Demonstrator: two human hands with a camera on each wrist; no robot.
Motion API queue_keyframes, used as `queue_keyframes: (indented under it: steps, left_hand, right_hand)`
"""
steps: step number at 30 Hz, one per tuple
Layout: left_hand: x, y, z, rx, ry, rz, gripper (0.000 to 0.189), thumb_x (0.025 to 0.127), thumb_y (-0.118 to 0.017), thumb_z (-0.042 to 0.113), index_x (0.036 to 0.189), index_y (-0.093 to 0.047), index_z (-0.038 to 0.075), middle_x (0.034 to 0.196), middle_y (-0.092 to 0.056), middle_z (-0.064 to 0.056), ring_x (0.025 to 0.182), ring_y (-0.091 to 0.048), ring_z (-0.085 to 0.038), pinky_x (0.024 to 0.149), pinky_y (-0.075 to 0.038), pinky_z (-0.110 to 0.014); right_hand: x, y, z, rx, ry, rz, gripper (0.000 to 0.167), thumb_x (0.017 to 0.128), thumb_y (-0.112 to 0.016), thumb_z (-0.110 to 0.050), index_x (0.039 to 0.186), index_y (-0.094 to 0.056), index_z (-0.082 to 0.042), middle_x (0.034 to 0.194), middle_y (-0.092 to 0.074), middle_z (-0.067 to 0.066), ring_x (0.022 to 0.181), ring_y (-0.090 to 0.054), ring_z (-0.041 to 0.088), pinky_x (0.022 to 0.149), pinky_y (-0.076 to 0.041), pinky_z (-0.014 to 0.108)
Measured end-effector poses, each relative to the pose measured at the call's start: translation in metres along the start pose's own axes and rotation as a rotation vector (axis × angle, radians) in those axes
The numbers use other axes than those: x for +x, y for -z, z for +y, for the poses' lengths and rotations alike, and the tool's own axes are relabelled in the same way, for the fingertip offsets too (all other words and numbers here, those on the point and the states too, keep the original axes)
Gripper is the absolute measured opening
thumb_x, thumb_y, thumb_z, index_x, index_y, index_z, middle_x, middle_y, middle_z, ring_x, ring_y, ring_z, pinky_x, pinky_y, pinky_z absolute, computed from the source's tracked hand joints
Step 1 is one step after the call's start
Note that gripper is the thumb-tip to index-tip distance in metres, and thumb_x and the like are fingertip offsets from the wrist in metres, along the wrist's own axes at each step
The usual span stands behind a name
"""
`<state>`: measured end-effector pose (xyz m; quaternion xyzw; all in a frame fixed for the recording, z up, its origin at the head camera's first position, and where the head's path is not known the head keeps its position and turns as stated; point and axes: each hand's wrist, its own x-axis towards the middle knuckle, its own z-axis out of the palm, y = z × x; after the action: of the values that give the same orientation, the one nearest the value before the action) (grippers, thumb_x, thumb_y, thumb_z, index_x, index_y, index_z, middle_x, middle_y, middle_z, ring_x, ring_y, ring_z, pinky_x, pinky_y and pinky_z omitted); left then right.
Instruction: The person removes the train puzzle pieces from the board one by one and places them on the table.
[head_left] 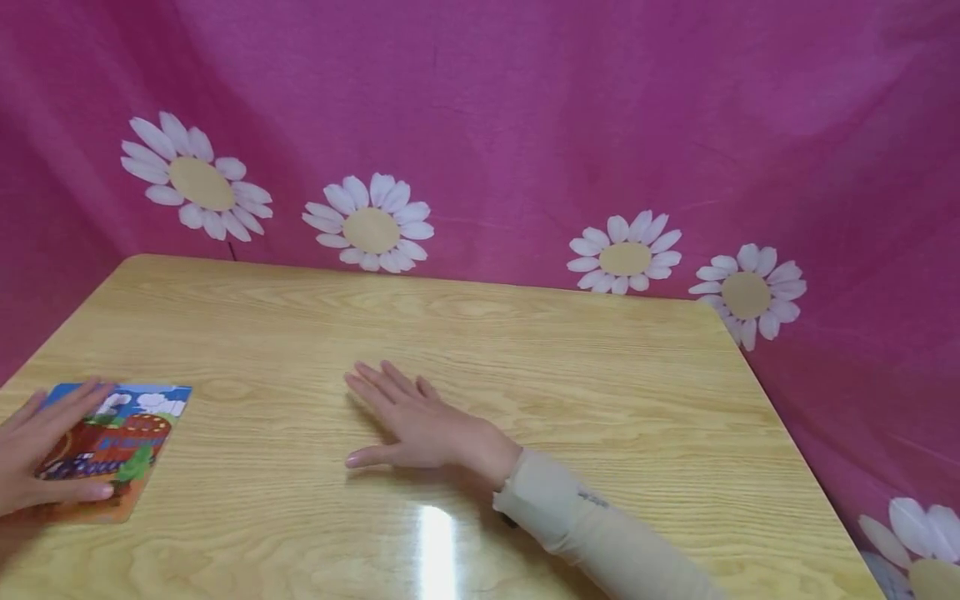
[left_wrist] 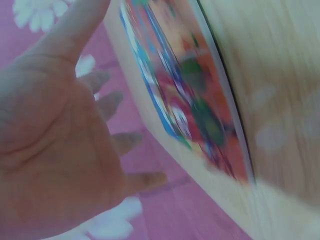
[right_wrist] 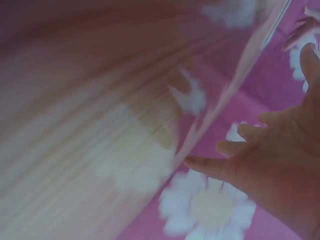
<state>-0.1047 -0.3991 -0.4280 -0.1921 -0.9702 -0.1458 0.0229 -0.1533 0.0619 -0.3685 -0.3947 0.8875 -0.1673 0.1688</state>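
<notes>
At the left of the head view lies a flat rectangular picture card (head_left: 150, 425), printed with a blue sky, white clouds, red and brown shapes and an orange lower part. My left hand (head_left: 33, 454) is over its left side with fingers spread and straight, hiding part of the print. In the left wrist view the card (left_wrist: 200, 100) shows a pale edge, and the palm stands apart from it there. My right hand (head_left: 420, 425) is over the middle of the table, holding nothing, its fingers extended and thumb apart, well to the right of the card.
The wood-grain table (head_left: 585, 358) has a glossy surface with a bright reflection near the front. Behind and beside it hangs a pink curtain (head_left: 487, 125) printed with large white daisies. A beige sleeve (head_left: 585, 517) covers my right forearm, which crosses the table's right half.
</notes>
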Motion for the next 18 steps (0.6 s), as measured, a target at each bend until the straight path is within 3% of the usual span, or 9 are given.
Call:
queue_keyframes:
  steps: [1, 3, 7, 9, 13, 18]
  left_hand:
    - [-0.003, -0.002, -0.014, 0.015, 0.0, -0.001, 0.141, 0.059, -0.092, 0.045, 0.157, 0.002, 0.006, 0.156, 0.002, -0.034, 0.145, 0.021, -0.024, 0.111, 0.021, -0.049]
    - [-0.007, -0.004, -0.037, 0.063, 0.07, -0.065, 0.149, 0.054, -0.09, 0.055, 0.157, 0.009, 0.012, 0.157, 0.014, -0.029, 0.142, 0.028, -0.03, 0.107, 0.027, -0.048]
    - [-0.021, -0.013, -0.079, 0.047, 0.131, -0.085, 0.158, 0.045, -0.092, 0.059, 0.156, 0.014, 0.021, 0.158, 0.026, -0.017, 0.138, 0.031, -0.04, 0.1, 0.033, -0.046]
    - [-0.027, -0.018, -0.095, 0.042, 0.113, -0.065, 0.161, 0.042, -0.094, 0.055, 0.156, 0.014, 0.021, 0.159, 0.025, -0.015, 0.141, 0.028, -0.039, 0.1, 0.033, -0.046]
    - [-0.036, -0.025, -0.11, 0.069, 0.114, -0.051, 0.164, 0.038, -0.095, 0.052, 0.156, 0.015, 0.023, 0.159, 0.026, -0.015, 0.141, 0.03, -0.037, 0.1, 0.032, -0.048]
    - [-0.036, -0.025, -0.109, 0.067, 0.167, -0.115, 0.161, 0.041, -0.092, 0.06, 0.156, 0.015, 0.02, 0.158, 0.029, -0.012, 0.14, 0.03, -0.041, 0.102, 0.03, -0.054]
  right_hand:
    - [0.011, -0.002, -0.008, -0.006, -0.001, -0.025, 0.095, 0.09, -0.049, -0.068, 0.158, 0.003, -0.028, 0.163, 0.012, -0.01, 0.148, 0.012, 0.02, 0.115, -0.004, 0.057]
    - [0.033, -0.006, -0.026, -0.044, -0.009, -0.073, 0.094, 0.089, -0.048, -0.07, 0.158, 0.004, -0.031, 0.162, 0.014, -0.012, 0.148, 0.014, 0.017, 0.116, -0.004, 0.054]
    - [0.076, -0.017, -0.066, -0.176, -0.044, -0.153, 0.094, 0.087, -0.044, -0.075, 0.156, 0.009, -0.037, 0.16, 0.016, -0.018, 0.146, 0.016, 0.01, 0.117, -0.006, 0.049]
    - [0.094, -0.024, -0.087, -0.243, -0.06, -0.182, 0.094, 0.086, -0.041, -0.077, 0.154, 0.011, -0.04, 0.16, 0.016, -0.02, 0.145, 0.016, 0.007, 0.118, -0.008, 0.046]
    - [0.123, -0.037, -0.123, -0.32, -0.085, -0.222, 0.092, 0.085, -0.035, -0.081, 0.151, 0.018, -0.044, 0.158, 0.019, -0.023, 0.144, 0.017, 0.004, 0.118, -0.007, 0.042]
    - [0.143, -0.047, -0.148, -0.39, -0.148, -0.225, 0.091, 0.083, -0.028, -0.084, 0.151, 0.016, -0.043, 0.157, 0.019, -0.024, 0.144, 0.016, 0.001, 0.118, -0.007, 0.041]
